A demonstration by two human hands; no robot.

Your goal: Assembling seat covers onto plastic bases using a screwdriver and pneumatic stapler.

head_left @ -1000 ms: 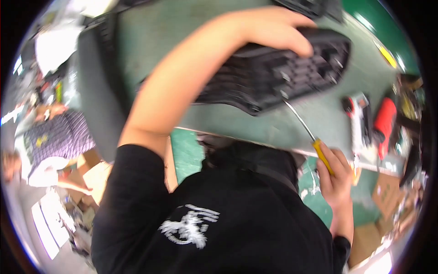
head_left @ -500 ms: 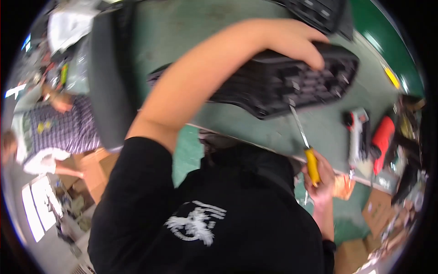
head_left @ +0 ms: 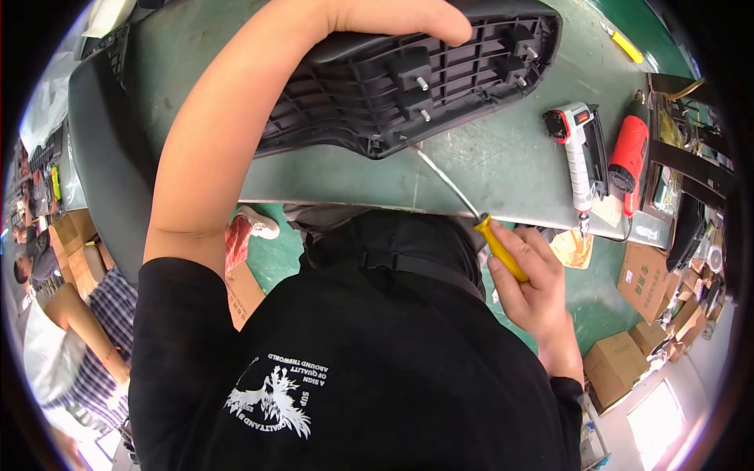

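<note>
A black motorcycle seat (head_left: 369,94) is tipped on the green bench so that its ribbed plastic underside and metal studs face me. My left hand (head_left: 408,17) grips its upper edge, the thumb lying over the rim; the other fingers are cut off or hidden behind the seat. Below the seat, my right hand (head_left: 530,275) is closed around the yellow handle of a screwdriver (head_left: 448,184). The shaft slants up and left, and its tip is close to the seat's lower edge; whether they touch I cannot tell.
Right of the seat lie a grey nail gun (head_left: 577,149), a red heat gun (head_left: 630,149) and a yellow utility knife (head_left: 624,45). Another black seat (head_left: 110,157) stands on the left. Cardboard boxes (head_left: 620,365) sit on the floor; a person in checked clothing (head_left: 102,345) is at lower left.
The view has shifted, and the seat shows more of its underside. The screwdriver tip has gone from among the ribs to the seat's lower edge. Both hands keep their hold.
</note>
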